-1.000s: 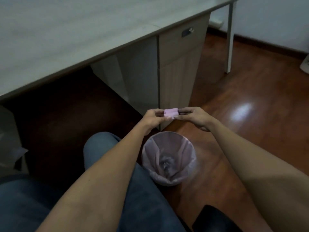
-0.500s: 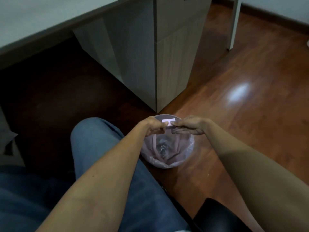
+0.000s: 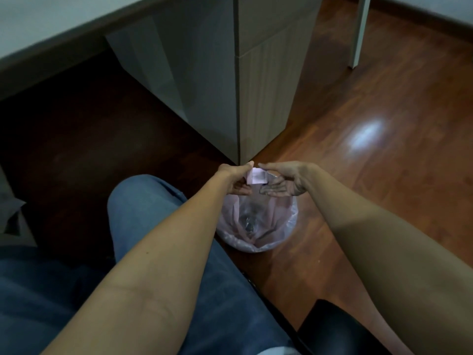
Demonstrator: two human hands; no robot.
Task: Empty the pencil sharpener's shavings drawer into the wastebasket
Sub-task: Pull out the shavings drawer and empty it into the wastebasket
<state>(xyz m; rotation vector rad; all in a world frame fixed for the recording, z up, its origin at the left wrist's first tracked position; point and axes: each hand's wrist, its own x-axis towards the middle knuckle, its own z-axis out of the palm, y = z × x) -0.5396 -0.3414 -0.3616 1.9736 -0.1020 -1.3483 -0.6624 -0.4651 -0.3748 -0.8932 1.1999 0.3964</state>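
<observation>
Holding the pink shavings drawer [image 3: 257, 176] in my left hand [image 3: 236, 179], I have the fingers pinched on its left end. My right hand [image 3: 284, 179] is spread wide with the palm up, its thumb just beside the drawer's right edge; I cannot tell whether it touches. Both hover over the lined wastebasket [image 3: 258, 224], below the fingertips.

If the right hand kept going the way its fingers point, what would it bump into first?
Probably the pink drawer, held by the left hand: the right hand is open, fingers pointing left at it. Depth is unclear.
</observation>
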